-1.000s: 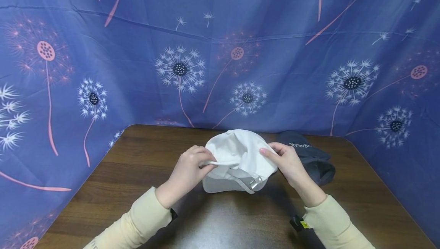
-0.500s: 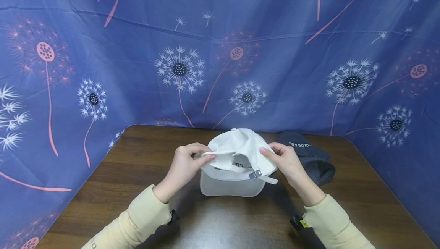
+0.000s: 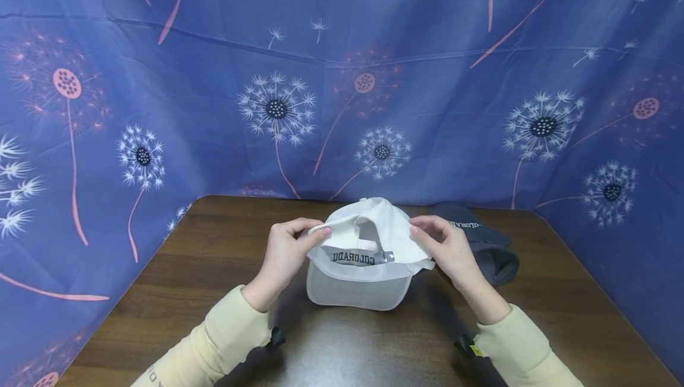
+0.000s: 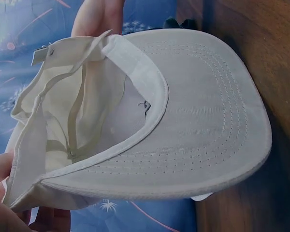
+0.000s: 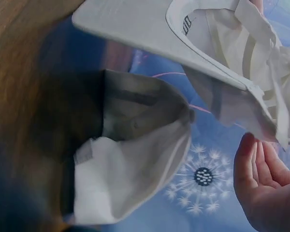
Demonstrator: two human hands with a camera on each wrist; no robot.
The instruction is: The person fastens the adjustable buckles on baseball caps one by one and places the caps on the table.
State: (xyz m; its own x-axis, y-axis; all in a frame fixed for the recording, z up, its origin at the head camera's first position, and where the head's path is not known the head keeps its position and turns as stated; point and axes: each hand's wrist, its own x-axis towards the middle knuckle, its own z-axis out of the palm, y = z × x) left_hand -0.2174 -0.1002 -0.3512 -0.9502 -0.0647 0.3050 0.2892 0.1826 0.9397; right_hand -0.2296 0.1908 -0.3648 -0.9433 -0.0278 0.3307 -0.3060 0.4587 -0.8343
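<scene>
Both hands hold a white baseball cap (image 3: pixel 358 292) at the middle of the table, brim low and towards me, inside facing me. My left hand (image 3: pixel 280 256) pinches the cap's left edge between thumb and fingers. On the opposite side, my right hand (image 3: pixel 451 250) pinches the fabric near the adjustable strap with its metal buckle (image 3: pixel 388 256). Reversed "COLORADO" stitching (image 3: pixel 354 257) shows inside the front panel. The left wrist view looks into the crown, past the stitched underside of the brim (image 4: pixel 198 106).
A dark cap (image 3: pixel 488 256) with white lettering lies on the brown wooden table (image 3: pixel 214 244), just behind and right of my right hand. Blue dandelion-print cloth (image 3: pixel 342 108) hangs at the table's back and sides.
The white cap has turned so its lettering and more of the brim's underside show. The left hand has shifted slightly up and left with the cap's edge; the right has barely moved.
</scene>
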